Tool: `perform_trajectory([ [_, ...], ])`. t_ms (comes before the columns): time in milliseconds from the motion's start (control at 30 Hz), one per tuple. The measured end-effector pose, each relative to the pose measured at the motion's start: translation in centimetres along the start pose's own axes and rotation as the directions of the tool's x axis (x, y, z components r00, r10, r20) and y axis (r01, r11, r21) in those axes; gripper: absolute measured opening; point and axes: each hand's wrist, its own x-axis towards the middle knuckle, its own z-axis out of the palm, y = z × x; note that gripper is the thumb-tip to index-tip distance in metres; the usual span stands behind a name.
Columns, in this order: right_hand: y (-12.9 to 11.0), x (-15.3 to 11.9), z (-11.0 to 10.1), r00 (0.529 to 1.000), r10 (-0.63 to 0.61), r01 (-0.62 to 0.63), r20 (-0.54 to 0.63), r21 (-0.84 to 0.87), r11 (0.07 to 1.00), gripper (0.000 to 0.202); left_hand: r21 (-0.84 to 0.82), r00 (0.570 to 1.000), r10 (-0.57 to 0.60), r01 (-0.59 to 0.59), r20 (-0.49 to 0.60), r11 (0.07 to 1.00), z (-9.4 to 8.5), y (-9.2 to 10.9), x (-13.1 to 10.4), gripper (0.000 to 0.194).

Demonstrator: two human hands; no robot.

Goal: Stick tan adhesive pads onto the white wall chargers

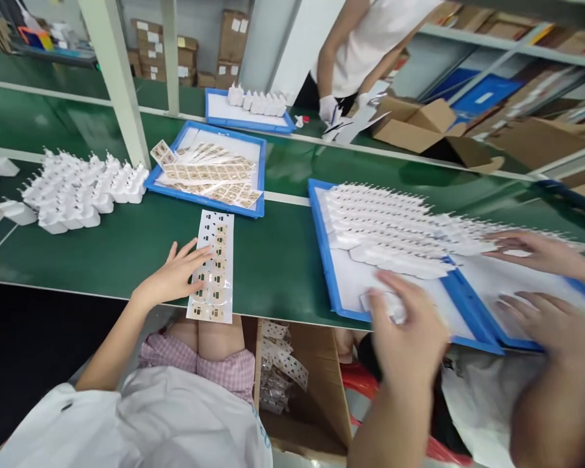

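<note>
My left hand (pixel 180 273) lies with spread fingers on a sheet of small gold and black stickers (pixel 223 260) at the table's front edge. Over the front of a blue-rimmed tray (pixel 327 260), my right hand (pixel 409 325) curls its thumb and fingers around a white plastic piece (pixel 394 307), slightly blurred and partly hidden. Rows of similar white pieces (pixel 380 221) fill the back of that tray. Behind the sheet, another blue tray (pixel 260 175) holds loose sticker strips (pixel 209 172).
White parts (pixel 78 188) cluster at left. Another person's hands (pixel 541 253) work over the adjoining tray at right. A gloved person (pixel 329 107) stands across the table. A small tray (pixel 248 123) sits at the back. An open carton (pixel 316 383) is below the front edge.
</note>
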Motion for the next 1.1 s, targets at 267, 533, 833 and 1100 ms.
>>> perform_trajectory([
  [267, -11.9, -2.9, 14.6, 0.731, -0.482, 0.339, 0.482, 0.356, 0.871, 0.023, 0.046, 0.999, -0.014, 0.016, -0.044, 0.999, 1.2, -1.6, -0.1, 0.052],
  [533, -13.0, -3.0, 16.0, 0.663, -0.531, 0.504, 0.527, 0.209, 0.838, 0.02, 0.103, 0.994, 0.019, -0.007, -0.112, 0.995, 2.2, -1.2, -0.5, 0.049],
  [833, -13.5, -3.7, 15.7, 0.572, -0.685, 0.751, 0.451, 0.049, 0.659, 0.027, 0.078, 0.995, 0.018, -0.01, -0.095, 0.997, 2.5, -1.8, -0.6, 0.072],
  [1100, -12.6, -3.7, 12.7, 0.69, -0.629, 0.538, 0.359, 0.327, 0.777, 0.024, 0.108, 0.997, 0.053, -0.048, -0.047, 0.993, 1.4, -2.0, -0.9, 0.076],
])
